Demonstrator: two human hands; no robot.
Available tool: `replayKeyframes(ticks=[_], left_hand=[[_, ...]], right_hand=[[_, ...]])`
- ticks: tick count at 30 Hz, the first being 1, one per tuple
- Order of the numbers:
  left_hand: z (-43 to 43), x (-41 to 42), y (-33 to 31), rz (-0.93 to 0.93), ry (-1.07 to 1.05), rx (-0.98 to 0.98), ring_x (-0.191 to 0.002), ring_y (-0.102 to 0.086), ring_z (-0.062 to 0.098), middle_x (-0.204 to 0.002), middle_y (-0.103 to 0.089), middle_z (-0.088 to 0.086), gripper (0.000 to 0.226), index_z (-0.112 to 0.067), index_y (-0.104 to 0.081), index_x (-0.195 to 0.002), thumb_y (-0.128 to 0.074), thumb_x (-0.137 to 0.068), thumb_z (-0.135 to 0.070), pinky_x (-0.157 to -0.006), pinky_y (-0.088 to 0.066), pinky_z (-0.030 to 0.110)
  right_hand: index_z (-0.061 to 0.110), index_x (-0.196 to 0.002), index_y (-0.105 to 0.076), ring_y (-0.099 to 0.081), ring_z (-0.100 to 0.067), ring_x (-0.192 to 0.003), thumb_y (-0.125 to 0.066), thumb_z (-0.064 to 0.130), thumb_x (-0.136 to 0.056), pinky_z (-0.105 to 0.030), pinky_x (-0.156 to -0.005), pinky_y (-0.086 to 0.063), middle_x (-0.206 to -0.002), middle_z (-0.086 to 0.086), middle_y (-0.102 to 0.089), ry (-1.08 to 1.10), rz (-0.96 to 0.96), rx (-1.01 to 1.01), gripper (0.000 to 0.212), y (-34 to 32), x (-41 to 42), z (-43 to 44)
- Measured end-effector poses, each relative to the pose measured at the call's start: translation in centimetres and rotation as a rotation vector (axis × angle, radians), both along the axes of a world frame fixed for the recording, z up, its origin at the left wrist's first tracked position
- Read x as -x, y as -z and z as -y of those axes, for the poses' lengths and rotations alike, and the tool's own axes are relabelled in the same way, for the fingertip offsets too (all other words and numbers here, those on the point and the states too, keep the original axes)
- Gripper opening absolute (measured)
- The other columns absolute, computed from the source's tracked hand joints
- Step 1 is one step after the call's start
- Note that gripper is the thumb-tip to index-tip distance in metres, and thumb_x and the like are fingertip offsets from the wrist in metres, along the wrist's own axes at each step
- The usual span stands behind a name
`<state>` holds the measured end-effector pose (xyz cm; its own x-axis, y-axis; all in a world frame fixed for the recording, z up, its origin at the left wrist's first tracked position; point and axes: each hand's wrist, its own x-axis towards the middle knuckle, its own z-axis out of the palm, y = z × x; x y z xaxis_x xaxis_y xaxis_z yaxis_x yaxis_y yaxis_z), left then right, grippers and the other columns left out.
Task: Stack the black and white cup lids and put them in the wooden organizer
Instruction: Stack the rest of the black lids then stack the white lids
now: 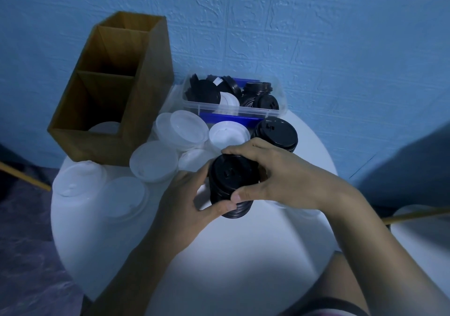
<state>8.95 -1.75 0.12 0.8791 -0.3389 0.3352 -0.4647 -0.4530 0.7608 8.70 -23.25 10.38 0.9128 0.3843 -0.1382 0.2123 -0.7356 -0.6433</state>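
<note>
A stack of black lids (230,181) stands in the middle of the round white table (219,255). My left hand (187,201) grips its left and lower side, thumb at the front. My right hand (270,172) curls over its top and right side. A second black lid stack (276,133) stands just behind. Several white lids (155,161) lie loose and in small piles to the left. The wooden organizer (109,101) stands at the back left, with a white lid (103,127) showing in its front compartment.
A clear plastic bin (233,101) with several black and white lids sits at the back by the blue wall. A blue shape (414,164) fills the right edge. My bare knee (341,284) is at the table's near right edge.
</note>
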Motion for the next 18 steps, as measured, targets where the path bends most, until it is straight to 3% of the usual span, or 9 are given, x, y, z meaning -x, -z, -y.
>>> replayKeyframes(ticks=[3, 5, 9, 13, 18], left_hand=[[0.0, 0.1, -0.2, -0.004, -0.015, 0.011, -0.106, -0.054, -0.01, -0.113, -0.057, -0.034, 0.066, -0.043, -0.05, -0.135, -0.07, -0.075, -0.06, -0.079, -0.043, 0.004], [0.0, 0.0, -0.3, -0.016, -0.022, 0.024, -0.102, -0.055, -0.01, -0.108, -0.058, -0.037, 0.067, -0.04, -0.054, -0.134, -0.07, -0.073, -0.061, -0.077, -0.044, 0.004], [-0.1, -0.2, 0.4, -0.049, -0.018, 0.035, -0.106, -0.062, 0.005, -0.112, -0.066, -0.018, 0.073, -0.046, -0.048, -0.138, -0.072, -0.072, -0.065, -0.082, -0.059, 0.034], [-0.1, 0.1, 0.3, -0.037, -0.075, -0.04, -0.097, -0.051, -0.005, -0.098, -0.057, -0.028, 0.071, -0.054, -0.043, -0.134, -0.063, -0.069, -0.076, -0.071, -0.044, 0.019], [0.0, 0.2, 0.0, -0.029, -0.058, -0.064, -0.098, -0.05, -0.008, -0.106, -0.051, -0.042, 0.067, -0.058, -0.039, -0.13, -0.062, -0.069, -0.074, -0.071, -0.042, 0.017]], right_hand=[[0.048, -0.143, -0.047, -0.046, 0.005, -0.124, -0.085, 0.046, -0.075, -0.026, -0.109, -0.042, -0.121, 0.033, -0.044, -0.027, -0.011, 0.033, 0.078, -0.4, -0.3, -0.1], [0.046, -0.145, -0.046, -0.045, 0.005, -0.125, -0.085, 0.044, -0.077, -0.025, -0.109, -0.041, -0.124, 0.031, -0.045, -0.037, -0.018, 0.06, 0.078, -0.8, -0.4, -0.1], [0.044, -0.145, -0.048, -0.045, 0.005, -0.125, -0.085, 0.042, -0.077, -0.024, -0.108, -0.042, -0.124, 0.03, -0.046, -0.022, -0.01, 0.052, 0.077, -0.9, -0.1, -0.4], [0.042, -0.142, -0.05, -0.053, -0.006, -0.115, -0.084, 0.05, -0.073, -0.032, -0.102, -0.047, -0.116, 0.023, -0.048, 0.056, 0.086, 0.09, 0.077, -0.5, 0.6, -0.9], [0.041, -0.141, -0.051, -0.055, -0.006, -0.107, -0.083, 0.058, -0.07, -0.032, -0.098, -0.048, -0.11, 0.018, -0.048, 0.135, 0.132, 0.075, 0.079, 0.1, 1.3, -1.4]])
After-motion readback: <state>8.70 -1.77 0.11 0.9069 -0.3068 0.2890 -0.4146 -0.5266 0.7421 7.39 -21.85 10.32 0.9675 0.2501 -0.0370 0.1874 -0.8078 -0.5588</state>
